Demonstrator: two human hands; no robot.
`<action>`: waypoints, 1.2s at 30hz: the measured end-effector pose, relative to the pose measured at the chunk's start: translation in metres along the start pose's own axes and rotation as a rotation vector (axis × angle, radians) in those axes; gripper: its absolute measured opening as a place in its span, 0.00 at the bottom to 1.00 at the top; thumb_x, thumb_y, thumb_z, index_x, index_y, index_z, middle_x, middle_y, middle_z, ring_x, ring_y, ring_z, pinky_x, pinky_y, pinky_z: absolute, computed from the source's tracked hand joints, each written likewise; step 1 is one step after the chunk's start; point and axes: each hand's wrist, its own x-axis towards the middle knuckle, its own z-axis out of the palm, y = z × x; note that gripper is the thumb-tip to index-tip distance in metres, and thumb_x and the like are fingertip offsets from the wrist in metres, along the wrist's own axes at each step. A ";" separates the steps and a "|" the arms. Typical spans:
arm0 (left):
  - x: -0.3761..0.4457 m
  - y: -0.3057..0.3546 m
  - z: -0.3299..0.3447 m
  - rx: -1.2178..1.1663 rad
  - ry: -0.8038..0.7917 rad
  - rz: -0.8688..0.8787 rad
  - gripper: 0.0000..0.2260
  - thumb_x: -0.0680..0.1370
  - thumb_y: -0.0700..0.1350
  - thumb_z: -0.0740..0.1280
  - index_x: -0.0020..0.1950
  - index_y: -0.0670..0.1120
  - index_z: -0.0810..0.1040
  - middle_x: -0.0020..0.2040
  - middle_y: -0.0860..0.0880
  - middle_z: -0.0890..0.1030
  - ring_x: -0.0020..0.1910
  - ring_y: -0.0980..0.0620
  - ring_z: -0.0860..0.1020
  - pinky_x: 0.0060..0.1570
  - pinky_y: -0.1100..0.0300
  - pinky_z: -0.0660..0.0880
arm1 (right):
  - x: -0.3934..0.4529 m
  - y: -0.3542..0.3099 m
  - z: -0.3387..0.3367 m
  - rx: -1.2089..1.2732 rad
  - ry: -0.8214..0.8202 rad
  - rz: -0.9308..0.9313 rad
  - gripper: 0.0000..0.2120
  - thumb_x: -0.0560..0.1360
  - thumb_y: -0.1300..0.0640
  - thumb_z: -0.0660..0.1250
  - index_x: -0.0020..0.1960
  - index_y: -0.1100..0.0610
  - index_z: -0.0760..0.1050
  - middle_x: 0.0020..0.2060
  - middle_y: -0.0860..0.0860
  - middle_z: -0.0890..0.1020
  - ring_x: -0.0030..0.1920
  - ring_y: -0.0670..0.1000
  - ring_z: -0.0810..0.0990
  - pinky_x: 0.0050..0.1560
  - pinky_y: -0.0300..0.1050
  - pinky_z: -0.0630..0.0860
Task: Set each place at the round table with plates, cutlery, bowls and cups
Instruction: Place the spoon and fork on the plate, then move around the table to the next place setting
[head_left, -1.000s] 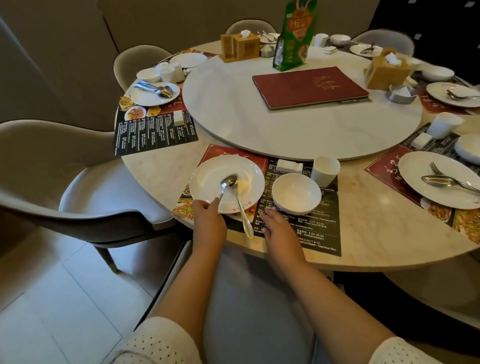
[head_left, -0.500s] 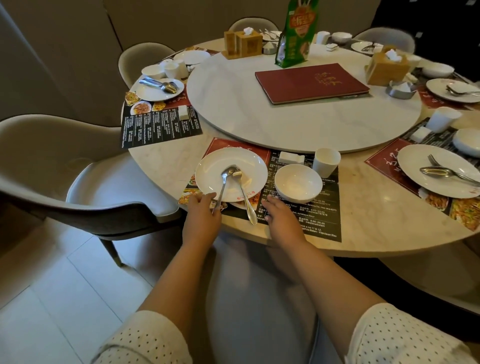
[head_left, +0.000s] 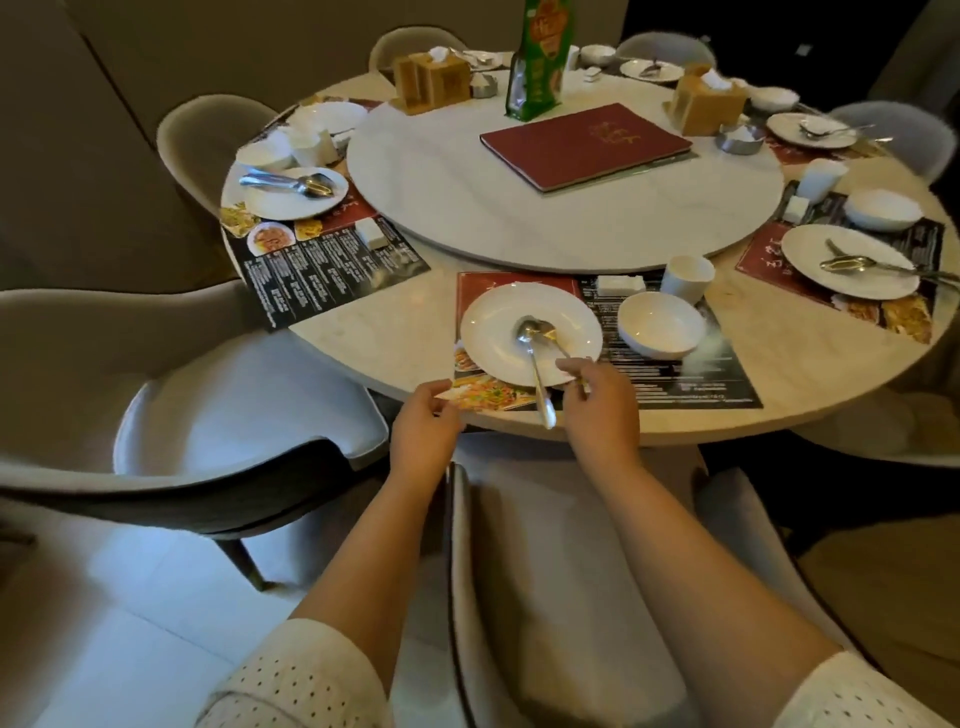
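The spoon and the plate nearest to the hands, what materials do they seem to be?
The spoon looks like polished metal, probably steel: silvery, with bright reflections. The plate looks like glazed white ceramic or porcelain: smooth and glossy. Melamine cannot be excluded.

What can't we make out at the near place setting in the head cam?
- Right hand: whether it pinches the fork handle or only touches it; the hand itself hides the contact.
- Left hand: it is at the placemat corner, but its grip is hidden under its own fingers.
- Placemat print: too small and blurred to read.
- Far place settings: cutlery too small to identify.
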 end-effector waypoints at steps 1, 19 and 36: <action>-0.001 0.001 -0.014 -0.011 -0.018 0.009 0.13 0.81 0.42 0.60 0.65 0.48 0.74 0.49 0.49 0.80 0.44 0.54 0.81 0.47 0.57 0.79 | -0.008 -0.015 0.011 0.029 0.001 0.015 0.15 0.76 0.65 0.62 0.57 0.53 0.80 0.56 0.52 0.80 0.59 0.52 0.75 0.59 0.46 0.74; 0.062 -0.014 -0.206 -0.077 0.004 0.028 0.11 0.82 0.43 0.59 0.58 0.51 0.79 0.50 0.51 0.81 0.47 0.55 0.81 0.47 0.62 0.78 | -0.029 -0.157 0.180 0.259 -0.176 0.055 0.13 0.78 0.64 0.60 0.51 0.50 0.80 0.52 0.46 0.80 0.55 0.46 0.77 0.53 0.38 0.71; 0.248 0.014 -0.334 -0.111 -0.044 -0.019 0.09 0.82 0.44 0.60 0.56 0.52 0.80 0.49 0.50 0.82 0.46 0.54 0.82 0.47 0.60 0.79 | 0.075 -0.285 0.344 0.202 -0.201 0.045 0.14 0.78 0.63 0.62 0.48 0.45 0.78 0.51 0.46 0.80 0.56 0.48 0.77 0.51 0.45 0.78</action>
